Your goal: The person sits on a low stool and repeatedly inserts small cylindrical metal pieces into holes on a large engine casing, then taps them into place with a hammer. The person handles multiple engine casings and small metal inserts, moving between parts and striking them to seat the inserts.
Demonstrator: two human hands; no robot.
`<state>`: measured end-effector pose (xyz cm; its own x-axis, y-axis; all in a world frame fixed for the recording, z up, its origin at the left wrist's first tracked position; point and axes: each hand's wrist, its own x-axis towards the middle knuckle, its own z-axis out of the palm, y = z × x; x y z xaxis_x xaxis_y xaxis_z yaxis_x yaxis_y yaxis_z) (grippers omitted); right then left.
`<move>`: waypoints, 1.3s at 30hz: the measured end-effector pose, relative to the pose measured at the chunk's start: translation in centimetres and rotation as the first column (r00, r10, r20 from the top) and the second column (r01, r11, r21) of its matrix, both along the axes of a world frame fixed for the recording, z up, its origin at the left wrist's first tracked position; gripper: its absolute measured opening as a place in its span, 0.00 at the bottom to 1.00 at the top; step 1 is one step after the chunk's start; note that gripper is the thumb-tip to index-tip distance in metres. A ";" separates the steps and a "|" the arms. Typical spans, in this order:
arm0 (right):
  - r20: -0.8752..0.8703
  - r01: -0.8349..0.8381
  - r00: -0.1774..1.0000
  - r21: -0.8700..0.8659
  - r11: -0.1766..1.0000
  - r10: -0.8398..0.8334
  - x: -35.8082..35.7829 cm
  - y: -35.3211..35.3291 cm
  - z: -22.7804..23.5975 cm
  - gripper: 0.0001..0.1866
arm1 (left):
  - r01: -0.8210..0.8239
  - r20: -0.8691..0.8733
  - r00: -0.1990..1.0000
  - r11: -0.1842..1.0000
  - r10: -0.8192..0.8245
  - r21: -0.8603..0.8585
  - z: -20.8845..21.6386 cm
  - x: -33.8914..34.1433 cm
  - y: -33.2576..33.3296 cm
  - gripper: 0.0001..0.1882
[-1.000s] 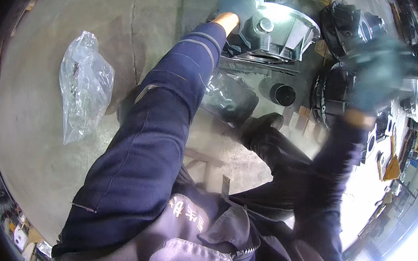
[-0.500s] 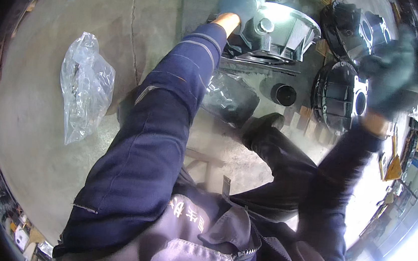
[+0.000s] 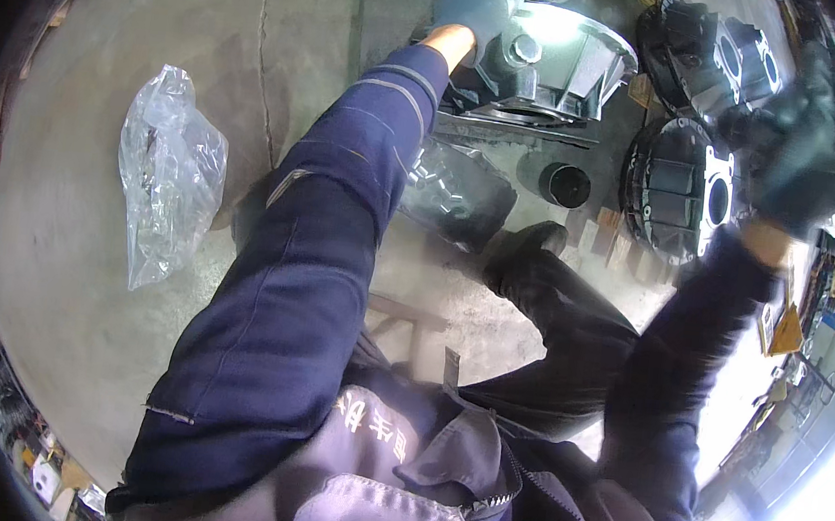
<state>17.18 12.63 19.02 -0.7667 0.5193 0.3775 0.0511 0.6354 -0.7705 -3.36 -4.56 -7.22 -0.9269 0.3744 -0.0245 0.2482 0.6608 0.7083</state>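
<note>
Cast-metal housing [image 3: 569, 69], left of black flanged housings [image 3: 668, 189]. Seems steadied by left gloved hand [image 3: 471, 13]; cannot tell the grip there, nor that of right gloved hand [image 3: 809, 158]. Likely calls next for steady bracing.

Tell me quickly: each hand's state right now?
Left grey-blue-gloved hand: at the silver, ribbed metal housing; grip cannot be told.
Right dark-gloved hand: looks curled; whether it holds anything cannot be told.
</note>
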 end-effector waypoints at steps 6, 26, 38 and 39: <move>0.646 -0.216 0.762 0.321 0.922 -0.047 3.7 -4.9 -15.2 0.18 | -0.017 0.089 0.996 0.997 0.024 -0.078 0.2 0.2 0.0 0.33; 0.563 -0.267 0.816 0.567 0.779 -0.131 2.4 2.0 -7.7 0.12 | 0.026 -0.049 0.998 0.999 -0.027 -0.022 -1.0 -0.2 0.2 0.30; 0.684 -0.180 0.727 0.284 0.942 -0.067 4.4 -2.8 -16.4 0.15 | 0.073 -0.048 0.996 0.987 -0.081 -0.140 -0.7 -0.8 0.0 0.28; 0.626 -0.192 0.776 0.343 0.919 -0.071 4.8 -1.1 -15.2 0.17 | -0.063 -0.041 0.997 0.990 0.058 -0.124 -0.6 -0.5 0.0 0.27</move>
